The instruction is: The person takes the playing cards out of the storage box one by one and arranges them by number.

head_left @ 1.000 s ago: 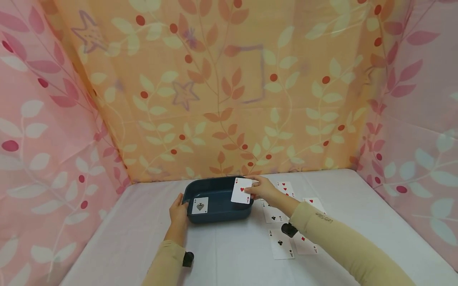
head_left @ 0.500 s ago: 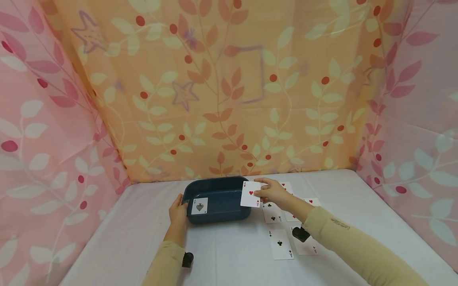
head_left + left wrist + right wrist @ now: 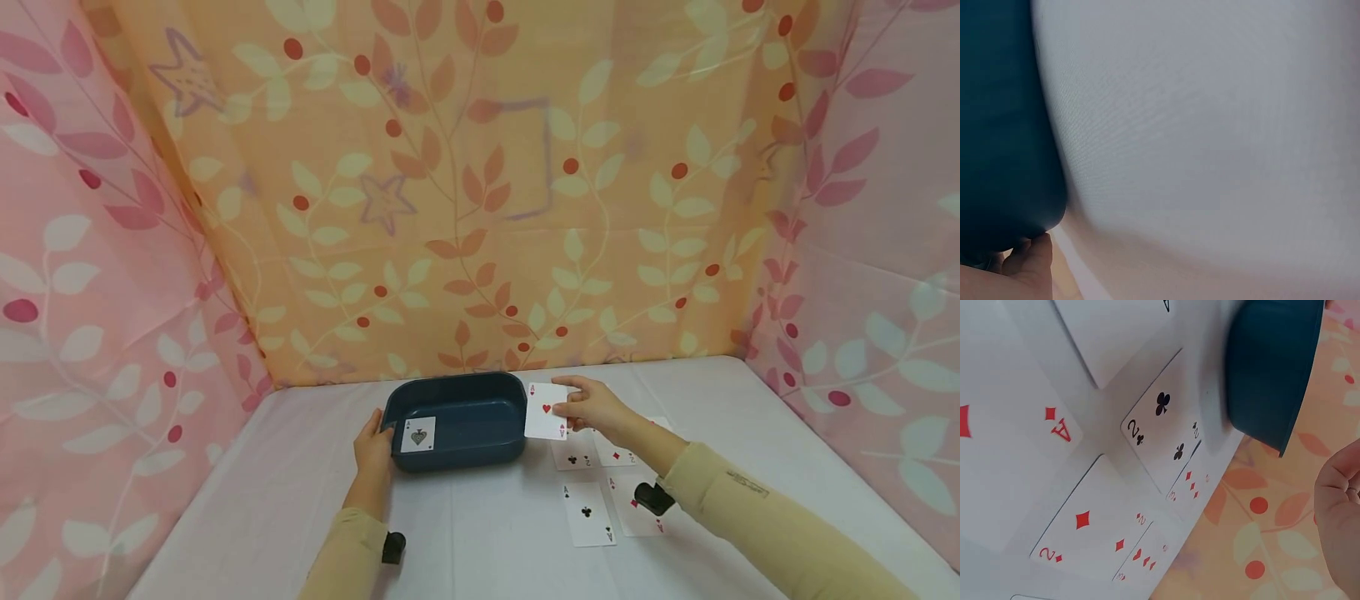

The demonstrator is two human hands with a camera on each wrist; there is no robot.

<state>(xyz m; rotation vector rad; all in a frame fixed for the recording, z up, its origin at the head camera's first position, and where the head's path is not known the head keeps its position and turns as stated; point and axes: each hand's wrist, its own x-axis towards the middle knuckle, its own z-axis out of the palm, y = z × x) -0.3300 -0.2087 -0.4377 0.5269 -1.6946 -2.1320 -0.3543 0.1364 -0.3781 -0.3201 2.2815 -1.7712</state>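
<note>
In the head view, my left hand (image 3: 371, 454) grips the left end of a dark blue plastic bin (image 3: 468, 459), its thumb at the rim. A playing card with a single large spade, the ace of spades (image 3: 417, 434), lies face up inside at the left. My right hand (image 3: 602, 412) pinches the ace of hearts (image 3: 543, 423) by its right edge, held up just right of the bin. In the left wrist view, fingers touch the bin's lower corner. The right wrist view shows part of the right hand (image 3: 1340, 509), but not the held card.
On the white cloth right of the bin lie the ace of clubs (image 3: 588, 525), the ace of diamonds (image 3: 624, 518), the two of clubs (image 3: 1159, 425), the two of diamonds (image 3: 1085, 528) and further red cards (image 3: 1188, 482). A patterned curtain (image 3: 461, 275) stands behind the table.
My right hand has moved right with the ace of hearts, from over the bin's right end to beyond its rim. The left hand and the bin have stayed put.
</note>
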